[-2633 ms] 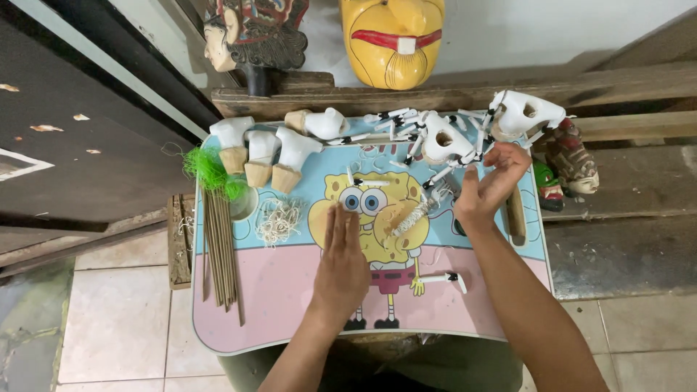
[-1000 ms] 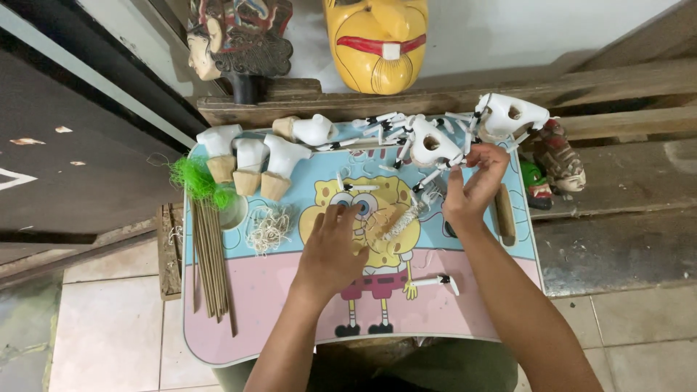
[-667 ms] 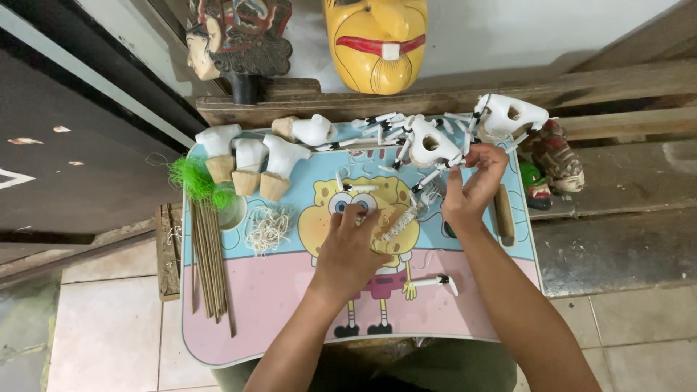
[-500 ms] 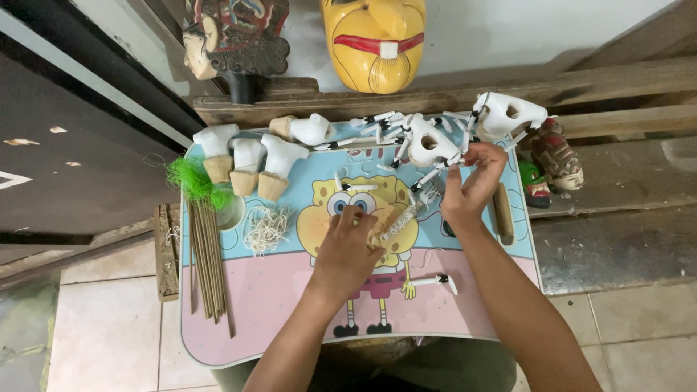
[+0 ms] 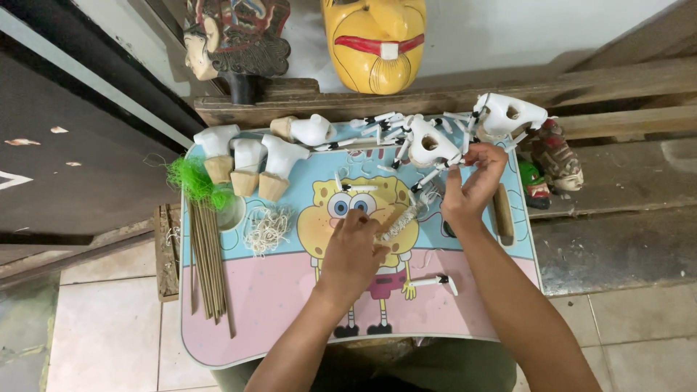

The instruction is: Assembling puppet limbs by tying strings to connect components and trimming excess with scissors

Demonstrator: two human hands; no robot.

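Note:
My left hand (image 5: 352, 250) rests on a small table (image 5: 276, 305) with a cartoon picture on top, its fingers closed on the lower end of a thin stick wound with pale thread (image 5: 399, 219). The stick slants up to the right towards my right hand (image 5: 470, 185). That hand is lifted above the table, thumb and fingers pinched together on a fine thread that barely shows. Just beyond its fingertips lie white carved puppet pieces (image 5: 428, 144) with black-banded white rods.
White carved heads on wooden bases (image 5: 247, 163), a green fibre tuft (image 5: 194, 181), thin bamboo sticks (image 5: 209, 261) and a knot of pale string (image 5: 267, 229) lie left. A wooden-handled tool (image 5: 502, 214) and small painted figures (image 5: 555, 154) are right. A yellow mask (image 5: 377, 40) stands behind.
My left hand lay flat on the table; it has shifted slightly up and right and closed on the stick's lower end. My right hand stays raised and pinched.

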